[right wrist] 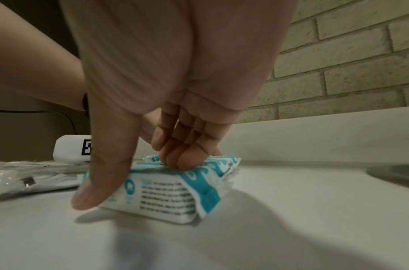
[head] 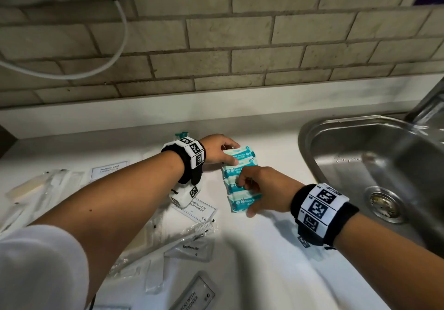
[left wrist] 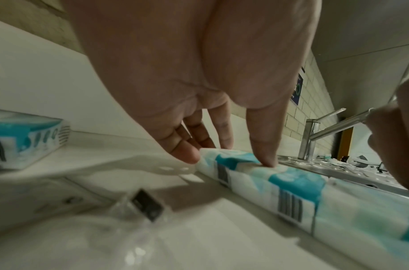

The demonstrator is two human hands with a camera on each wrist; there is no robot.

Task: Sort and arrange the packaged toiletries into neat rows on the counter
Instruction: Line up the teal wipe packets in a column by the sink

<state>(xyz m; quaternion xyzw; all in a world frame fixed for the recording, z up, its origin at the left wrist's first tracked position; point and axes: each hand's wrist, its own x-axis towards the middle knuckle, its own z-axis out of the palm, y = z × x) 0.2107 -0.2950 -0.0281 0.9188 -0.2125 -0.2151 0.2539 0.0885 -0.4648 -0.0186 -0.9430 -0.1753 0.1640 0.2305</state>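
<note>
Left hand (head: 216, 152), fingers straight, braces the wipe packs (head: 241, 165), right hand (head: 259, 189) grips them; overpressing between the hands may buckle the row.

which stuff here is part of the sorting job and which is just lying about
Job: mini wipes packs, touched by left hand and right hand; shampoo sachets; toothpaste sachet; toothbrush pack.
Lying about: sink; tap; white cable.

White counter (head: 264, 249): wipes packs (head: 248, 162) in row (edges touching), shampoo sachets (head: 109, 169), toothpaste sachet (head: 189, 248), clear packets (head: 48, 184).
</note>
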